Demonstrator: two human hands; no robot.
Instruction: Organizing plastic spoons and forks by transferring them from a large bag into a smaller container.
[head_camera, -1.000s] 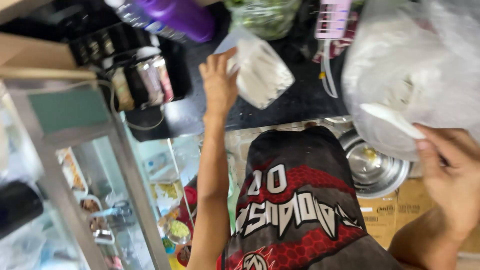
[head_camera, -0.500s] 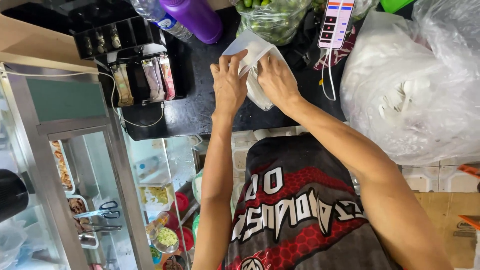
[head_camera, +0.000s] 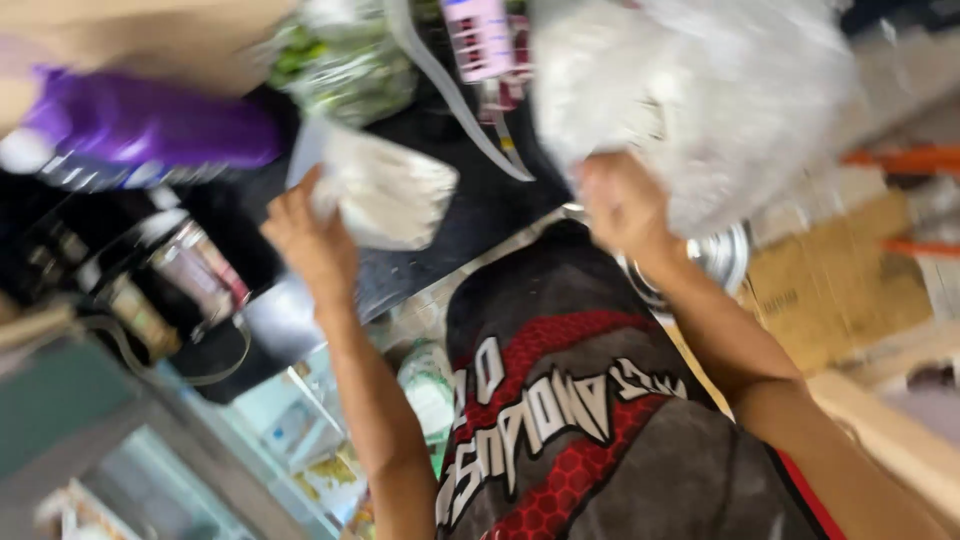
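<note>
right hand (head_camera: 620, 205) has left the small bag (head_camera: 385, 190) — now on the big white bag (head_camera: 700, 100).

Two hands: left (head_camera: 310, 235), right (head_camera: 620, 200); one small bag (head_camera: 385, 195); one purple bottle (head_camera: 150, 130).

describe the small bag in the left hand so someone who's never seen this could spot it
Start at the dark countertop and find the purple bottle lying at its left. Just right of it, the left hand pinches a small clear plastic bag of pale contents. It is far smaller than the big white bag at the right hand.
</note>
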